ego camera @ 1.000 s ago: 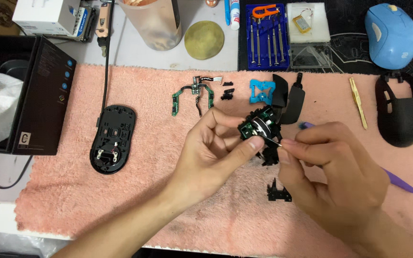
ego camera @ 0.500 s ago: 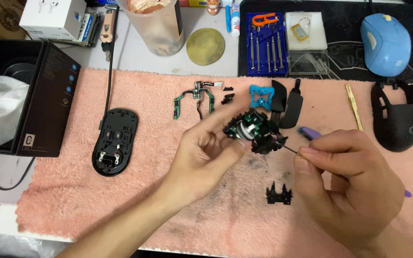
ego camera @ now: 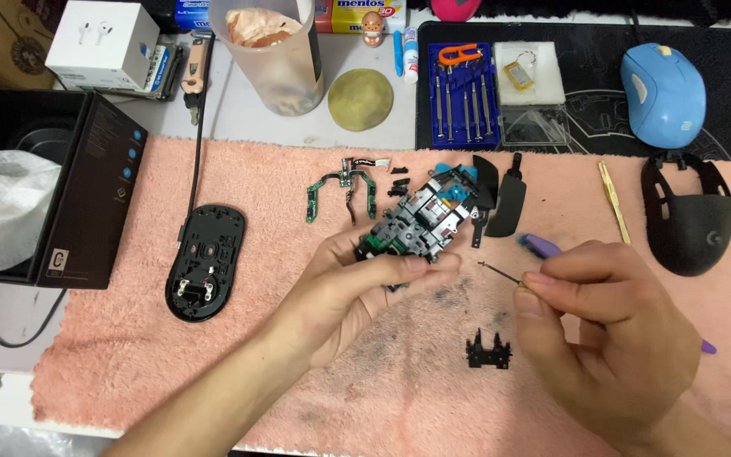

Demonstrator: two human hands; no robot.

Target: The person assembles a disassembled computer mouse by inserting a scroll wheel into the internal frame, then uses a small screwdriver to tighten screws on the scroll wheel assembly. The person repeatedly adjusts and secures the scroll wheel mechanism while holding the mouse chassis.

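Left hand [ego camera: 357,292] grips a dismantled mouse assembly [ego camera: 416,224], green circuit board and black frame exposed, between thumb and fingers; the part is held tilted just above the pink towel [ego camera: 129,355]. Right hand [ego camera: 607,334] is pinched closed on a thin screwdriver [ego camera: 543,254] with a purple handle; its fine metal tip points left toward the assembly, close to it but apart. Directly below the tip, a small black pronged plastic piece [ego camera: 488,351] lies on the towel, beside dark smudges. Behind the assembly lie two black curved button covers [ego camera: 501,199] and a green flex board with wiring [ego camera: 340,190]. To the left rests the black mouse base plate [ego camera: 205,262], underside up. At the right edge of the towel sits a black mouse top shell [ego camera: 691,220], with a slim yellow pry tool [ego camera: 613,190] beside it. Further back: a blue mouse [ego camera: 662,85] and a blue case of precision screwdrivers [ego camera: 461,85] on a dark mat.
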